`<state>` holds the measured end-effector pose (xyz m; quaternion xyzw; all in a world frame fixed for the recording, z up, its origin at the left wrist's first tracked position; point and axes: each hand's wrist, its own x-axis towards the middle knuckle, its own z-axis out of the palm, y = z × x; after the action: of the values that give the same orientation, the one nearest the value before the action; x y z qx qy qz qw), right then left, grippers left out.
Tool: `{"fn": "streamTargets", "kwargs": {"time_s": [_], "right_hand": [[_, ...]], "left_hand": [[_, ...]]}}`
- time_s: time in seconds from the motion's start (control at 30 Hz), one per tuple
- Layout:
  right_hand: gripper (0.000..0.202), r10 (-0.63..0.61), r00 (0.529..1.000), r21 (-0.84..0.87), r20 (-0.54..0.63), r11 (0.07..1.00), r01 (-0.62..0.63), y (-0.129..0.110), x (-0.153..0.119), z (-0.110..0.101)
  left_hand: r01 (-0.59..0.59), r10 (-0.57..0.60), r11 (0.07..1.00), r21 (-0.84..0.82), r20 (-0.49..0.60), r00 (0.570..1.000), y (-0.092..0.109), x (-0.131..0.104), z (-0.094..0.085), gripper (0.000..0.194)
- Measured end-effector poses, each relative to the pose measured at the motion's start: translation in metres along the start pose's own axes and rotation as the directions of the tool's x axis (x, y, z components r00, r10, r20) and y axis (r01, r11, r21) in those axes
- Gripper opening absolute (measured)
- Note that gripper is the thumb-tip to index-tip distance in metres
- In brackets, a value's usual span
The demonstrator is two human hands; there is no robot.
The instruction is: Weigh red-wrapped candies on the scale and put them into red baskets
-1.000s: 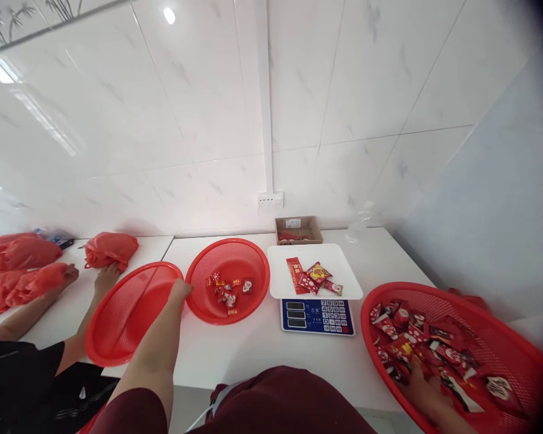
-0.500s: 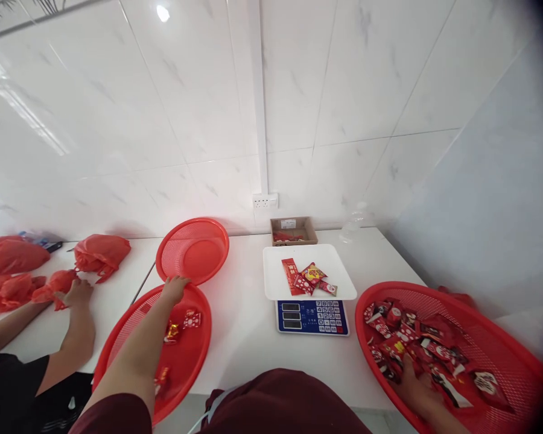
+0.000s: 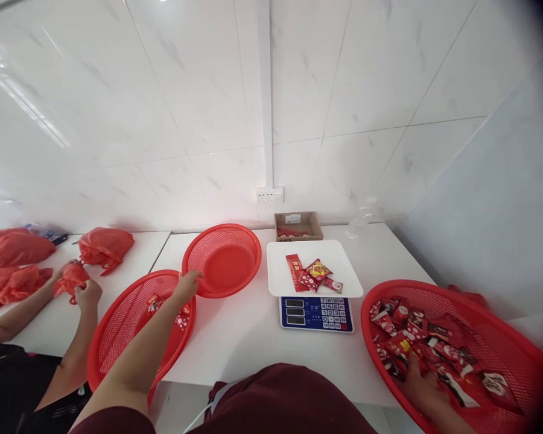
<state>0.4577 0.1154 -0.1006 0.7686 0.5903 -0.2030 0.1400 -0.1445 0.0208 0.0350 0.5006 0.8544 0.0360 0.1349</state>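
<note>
My left hand (image 3: 189,284) is at the near rim of the round red basket (image 3: 226,260), its fingers closed on that rim. Below my left forearm lies another red basket (image 3: 113,328) with a few wrapped snacks in it. My right hand (image 3: 419,383) rests in the large red basket (image 3: 493,337) at the right, among many red snack packets (image 3: 443,349); its fingers are partly hidden there. Several packets (image 3: 317,272) lie on the white tray (image 3: 278,274) of the blue scale (image 3: 317,313).
A cardboard box (image 3: 298,226) and a clear plastic bottle (image 3: 361,218) stand by the wall. At the left, another person's hands (image 3: 88,295) hold a red bag (image 3: 72,279), near more tied red bags (image 3: 106,246).
The round basket has shifted right with my left hand, and the basket below it has moved left. The other person's hands have lifted the small red bag. My right hand stays among the packets.
</note>
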Motion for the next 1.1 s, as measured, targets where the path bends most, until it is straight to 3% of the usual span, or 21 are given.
{"fn": "streamTargets", "kwargs": {"time_s": [0.13,0.27,0.37,0.5,0.63,0.87,1.1], "right_hand": [[0.086,-0.023,1.0,-0.003,-0.007,1.0,0.022,0.001,-0.001,-0.002],[0.089,-0.018,0.999,-0.038,0.03,0.999,0.019,0.0,-0.004,-0.005],[0.092,-0.002,0.999,-0.027,0.044,1.0,0.003,-0.001,-0.004,-0.004],[0.097,-0.003,0.999,0.061,-0.035,0.998,0.005,0.003,0.002,0.004],[0.093,0.01,1.0,0.044,-0.027,0.999,-0.008,0.007,0.009,0.014],[0.09,-0.02,1.0,-0.036,-0.002,0.999,0.02,0.008,0.014,0.016],[0.09,-0.007,1.0,-0.047,0.014,0.999,0.008,0.01,0.02,0.018]], "left_hand": [[-0.188,0.182,0.978,-0.086,-0.076,0.98,0.067,-0.004,0.03,0.043],[-0.494,0.498,0.827,-0.269,-0.059,0.865,0.165,-0.011,0.067,0.058],[-0.582,0.611,0.756,-0.3,0.003,0.792,0.233,-0.009,0.084,0.074],[-0.572,0.62,0.761,-0.306,0.084,0.78,0.292,0.007,0.094,0.09],[-0.588,0.629,0.772,-0.242,0.155,0.762,0.317,0.027,0.101,0.091],[-0.693,0.699,0.698,-0.182,-0.041,0.714,0.32,0.044,0.112,0.05],[-0.621,0.582,0.732,-0.281,-0.215,0.784,0.31,0.053,0.107,0.036]]}}
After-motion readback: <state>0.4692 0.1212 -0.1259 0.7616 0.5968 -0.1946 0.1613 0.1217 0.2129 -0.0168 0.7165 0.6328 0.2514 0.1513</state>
